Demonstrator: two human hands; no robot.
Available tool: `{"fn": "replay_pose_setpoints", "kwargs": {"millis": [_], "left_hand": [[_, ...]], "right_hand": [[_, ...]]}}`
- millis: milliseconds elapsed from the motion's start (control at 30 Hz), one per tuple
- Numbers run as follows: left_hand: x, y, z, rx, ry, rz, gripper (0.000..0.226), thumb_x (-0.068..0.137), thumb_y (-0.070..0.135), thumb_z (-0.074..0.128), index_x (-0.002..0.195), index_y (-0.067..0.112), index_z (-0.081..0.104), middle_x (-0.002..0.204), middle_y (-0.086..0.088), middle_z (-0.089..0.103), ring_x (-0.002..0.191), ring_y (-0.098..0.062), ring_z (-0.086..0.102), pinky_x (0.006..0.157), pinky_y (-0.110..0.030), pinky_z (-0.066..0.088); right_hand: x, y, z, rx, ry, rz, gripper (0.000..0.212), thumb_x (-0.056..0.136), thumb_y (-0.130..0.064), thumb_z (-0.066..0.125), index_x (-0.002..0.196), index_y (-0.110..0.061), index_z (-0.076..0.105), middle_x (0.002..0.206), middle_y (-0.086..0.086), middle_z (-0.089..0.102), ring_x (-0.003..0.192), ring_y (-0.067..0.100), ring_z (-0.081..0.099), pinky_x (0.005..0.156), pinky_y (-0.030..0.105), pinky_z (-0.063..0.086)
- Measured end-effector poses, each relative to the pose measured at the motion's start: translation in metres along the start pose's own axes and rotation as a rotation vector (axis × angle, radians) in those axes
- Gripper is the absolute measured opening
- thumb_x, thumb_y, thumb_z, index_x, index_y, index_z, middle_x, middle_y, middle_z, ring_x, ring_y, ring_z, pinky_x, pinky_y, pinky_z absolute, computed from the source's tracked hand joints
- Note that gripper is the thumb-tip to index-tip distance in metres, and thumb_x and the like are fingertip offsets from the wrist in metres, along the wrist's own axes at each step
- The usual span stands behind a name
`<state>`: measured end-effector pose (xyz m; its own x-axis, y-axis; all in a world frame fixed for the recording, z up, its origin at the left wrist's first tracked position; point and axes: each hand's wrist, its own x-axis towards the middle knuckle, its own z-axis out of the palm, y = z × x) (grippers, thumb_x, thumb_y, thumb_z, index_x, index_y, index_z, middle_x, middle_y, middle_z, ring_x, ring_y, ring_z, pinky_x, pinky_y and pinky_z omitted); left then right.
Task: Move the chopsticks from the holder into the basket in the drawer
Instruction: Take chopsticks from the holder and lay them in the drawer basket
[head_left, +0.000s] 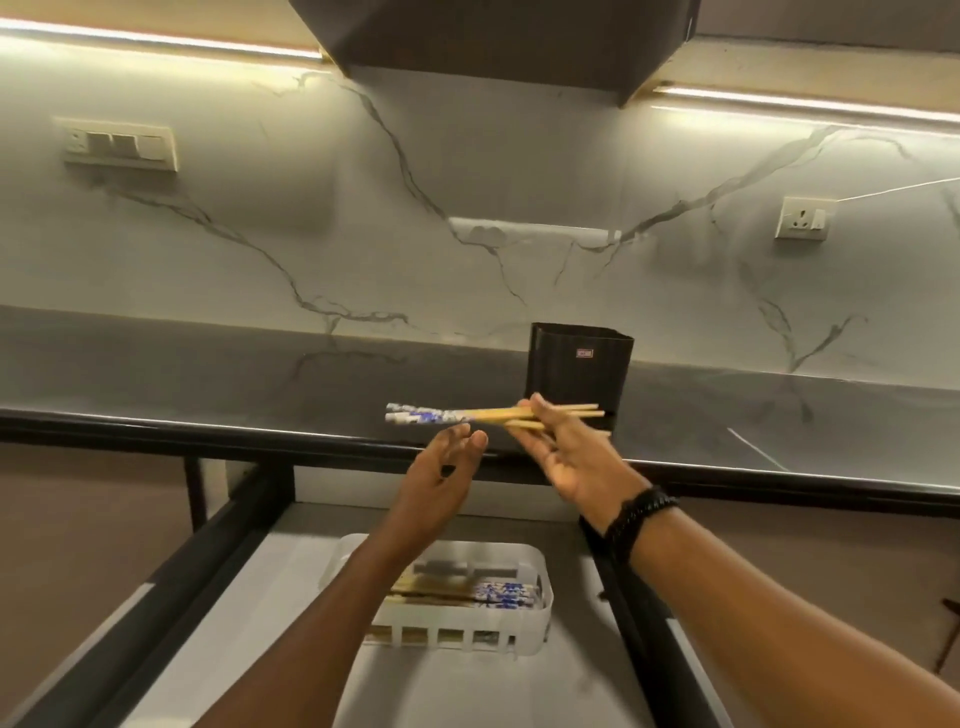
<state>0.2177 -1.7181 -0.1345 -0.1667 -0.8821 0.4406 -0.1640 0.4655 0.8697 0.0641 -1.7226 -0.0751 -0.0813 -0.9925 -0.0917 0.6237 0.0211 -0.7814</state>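
A few chopsticks lie level in the air above the counter edge, their middle hidden by the right hand, whose fingers pinch them. The left hand is spread just under their blue-patterned ends; contact is unclear. Behind stands the black holder, inside unseen, its small red label unreadable. Below, the open drawer holds a white basket with patterned sticks, partly covered by the left forearm.
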Motion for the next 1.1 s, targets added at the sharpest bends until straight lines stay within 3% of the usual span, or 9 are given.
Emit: {"fn": "replay_pose_setpoints", "kwargs": {"millis": [67, 200, 333, 567, 733, 800, 867, 933, 1100], "left_hand": [[-0.004, 0.006, -0.002, -0.107, -0.002, -0.05, 0.047, 0.086, 0.056, 0.044, 0.111, 0.021, 0.063, 0.109, 0.002, 0.065, 0.106, -0.013, 0.06, 0.083, -0.027, 0.049], [-0.007, 0.011, -0.006, -0.331, 0.035, -0.105, 0.04, 0.088, 0.052, 0.047, 0.114, 0.027, 0.064, 0.119, 0.005, 0.065, 0.114, -0.014, 0.059, 0.094, -0.04, 0.048], [-0.009, 0.017, -0.008, -0.501, 0.039, -0.094, 0.036, 0.092, 0.042, 0.05, 0.117, 0.021, 0.065, 0.119, 0.002, 0.068, 0.112, -0.017, 0.063, 0.093, -0.041, 0.051], [-0.012, 0.027, -0.01, -0.758, 0.078, -0.072, 0.028, 0.099, 0.025, 0.044, 0.115, 0.009, 0.06, 0.117, -0.008, 0.069, 0.106, -0.024, 0.066, 0.084, -0.034, 0.057], [-0.007, 0.029, -0.024, -0.729, 0.189, -0.066, 0.021, 0.1, 0.022, 0.043, 0.105, 0.011, 0.061, 0.111, -0.011, 0.07, 0.105, -0.023, 0.067, 0.09, -0.041, 0.053], [-0.006, 0.028, -0.027, -0.634, 0.203, -0.058, 0.021, 0.1, 0.021, 0.043, 0.104, 0.01, 0.061, 0.104, -0.013, 0.071, 0.101, -0.026, 0.068, 0.085, -0.039, 0.056], [-0.006, 0.026, -0.027, -0.526, 0.138, -0.068, 0.022, 0.1, 0.021, 0.043, 0.103, 0.008, 0.061, 0.094, -0.014, 0.071, 0.094, -0.028, 0.07, 0.078, -0.036, 0.058], [-0.007, 0.025, -0.025, -0.454, -0.012, -0.118, 0.023, 0.1, 0.023, 0.044, 0.103, 0.007, 0.06, 0.087, -0.012, 0.069, 0.089, -0.029, 0.071, 0.075, -0.034, 0.058], [-0.013, 0.024, -0.018, -0.315, -0.416, -0.202, 0.024, 0.099, 0.028, 0.044, 0.101, 0.009, 0.06, 0.082, -0.007, 0.066, 0.082, -0.025, 0.068, 0.077, -0.033, 0.055]], "right_hand": [[-0.01, 0.014, 0.001, 0.042, -0.009, 0.082, 0.01, 0.094, -0.004, 0.058, 0.097, 0.005, 0.061, 0.096, 0.019, 0.065, 0.089, 0.027, 0.067, 0.078, 0.036, 0.058], [-0.024, 0.022, -0.001, 0.111, -0.018, 0.116, 0.017, 0.09, -0.003, 0.064, 0.105, 0.004, 0.061, 0.096, 0.023, 0.071, 0.085, 0.031, 0.074, 0.062, 0.034, 0.063], [-0.034, 0.029, -0.005, 0.101, -0.029, 0.123, 0.036, 0.086, -0.006, 0.07, 0.12, 0.002, 0.059, 0.106, 0.026, 0.072, 0.088, 0.032, 0.075, 0.062, 0.033, 0.063], [-0.039, 0.03, -0.013, 0.054, -0.009, 0.083, 0.045, 0.082, -0.015, 0.076, 0.121, -0.002, 0.059, 0.107, 0.022, 0.073, 0.091, 0.029, 0.075, 0.073, 0.037, 0.063], [-0.032, 0.018, -0.026, -0.32, 0.188, -0.058, 0.028, 0.084, -0.024, 0.075, 0.104, -0.01, 0.062, 0.12, 0.021, 0.066, 0.101, 0.026, 0.067, 0.089, 0.039, 0.055], [-0.031, 0.013, -0.027, -0.517, 0.226, -0.141, 0.031, 0.087, -0.026, 0.073, 0.108, -0.006, 0.062, 0.131, 0.027, 0.057, 0.119, 0.038, 0.058, 0.099, 0.042, 0.049], [-0.032, 0.008, -0.026, -0.6, 0.175, -0.237, 0.027, 0.088, -0.028, 0.071, 0.106, -0.01, 0.064, 0.126, 0.023, 0.06, 0.125, 0.04, 0.053, 0.108, 0.046, 0.043], [-0.033, 0.003, -0.023, -0.676, 0.052, -0.315, 0.016, 0.089, -0.032, 0.069, 0.099, -0.021, 0.066, 0.113, 0.006, 0.065, 0.12, 0.026, 0.058, 0.106, 0.042, 0.045], [-0.027, 0.0, -0.019, -0.763, -0.239, -0.324, 0.024, 0.093, -0.044, 0.058, 0.105, -0.024, 0.067, 0.115, -0.002, 0.071, 0.115, 0.012, 0.063, 0.105, 0.038, 0.046]]}}
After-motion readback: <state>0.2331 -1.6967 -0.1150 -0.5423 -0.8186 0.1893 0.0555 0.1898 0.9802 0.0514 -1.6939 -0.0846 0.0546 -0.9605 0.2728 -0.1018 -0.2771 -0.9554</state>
